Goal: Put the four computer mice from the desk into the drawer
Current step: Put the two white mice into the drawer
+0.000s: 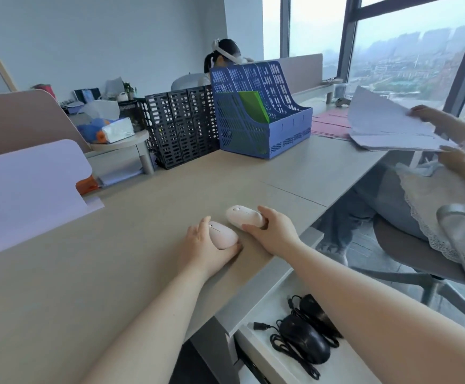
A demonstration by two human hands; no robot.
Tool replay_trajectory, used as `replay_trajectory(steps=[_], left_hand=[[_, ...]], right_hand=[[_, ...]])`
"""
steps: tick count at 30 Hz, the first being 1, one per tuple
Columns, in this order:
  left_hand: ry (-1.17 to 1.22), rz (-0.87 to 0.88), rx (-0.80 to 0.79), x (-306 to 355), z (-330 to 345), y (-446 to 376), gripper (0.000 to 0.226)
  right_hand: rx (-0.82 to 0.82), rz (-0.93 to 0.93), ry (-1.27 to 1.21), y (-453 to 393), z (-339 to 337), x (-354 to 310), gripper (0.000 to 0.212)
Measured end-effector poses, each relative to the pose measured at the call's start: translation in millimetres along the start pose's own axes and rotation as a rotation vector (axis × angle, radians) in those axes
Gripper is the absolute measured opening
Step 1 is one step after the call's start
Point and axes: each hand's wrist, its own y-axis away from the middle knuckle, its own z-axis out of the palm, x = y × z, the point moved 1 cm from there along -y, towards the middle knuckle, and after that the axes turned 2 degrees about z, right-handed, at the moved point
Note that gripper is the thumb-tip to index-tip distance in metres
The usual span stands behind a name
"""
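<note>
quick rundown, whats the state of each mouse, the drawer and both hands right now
left hand: closed on the pink mouse
pink mouse: on the desk, gripped
right hand: closed on the white mouse
white mouse: on the desk, gripped
black mice: two, lying in the drawer, cables loose
drawer: open

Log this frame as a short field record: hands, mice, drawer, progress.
left hand: closed around the pink mouse, on the desk
right hand: gripping the white mouse, at desk level
drawer: open, below the desk edge
in drawer: two black wired mice, front one and rear one, partly hidden by the right forearm, cables loose
progress: two of four mice in, two in hand, not yet in the drawer
background: blue file rack, black file rack
</note>
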Motion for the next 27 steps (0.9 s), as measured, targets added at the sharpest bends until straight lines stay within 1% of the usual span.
replay_trajectory(steps=[3,6,10,14,17,18,22,25,27], left_hand=[[0.012,0.006,-0.060,20.0,6.4,27.1,0.103],[0.007,0.030,-0.097,41.5,13.8,56.3,0.104],[-0.025,0.094,-0.130,67.5,26.6,92.0,0.102],[-0.044,0.175,-0.160,84.6,44.8,123.8,0.101],[-0.034,0.166,-0.235,88.5,66.5,144.8,0.101],[-0.041,0.156,-0.255,88.8,73.5,150.9,0.101],[-0.099,0.125,-0.331,85.6,102.9,168.8,0.101],[-0.128,0.100,-0.397,80.8,123.1,176.6,0.101],[-0.147,0.082,-0.435,77.2,134.7,178.5,0.102]], right_hand=[[-0.030,0.018,-0.006,28.5,-18.5,12.2,0.072],[-0.014,0.040,-0.019,58.9,-38.8,25.3,0.071],[0.061,0.073,-0.028,100.2,-65.2,56.2,0.059],[0.104,0.175,-0.044,133.7,-89.6,91.9,0.068],[0.115,0.206,-0.012,149.6,-102.9,114.9,0.068],[0.110,0.215,0.005,153.4,-105.4,121.0,0.066],[0.046,0.229,0.134,162.1,-104.2,144.2,0.046],[-0.050,0.265,0.185,166.0,-90.9,162.3,0.042],[-0.107,0.289,0.221,166.8,-79.4,174.5,0.043]])
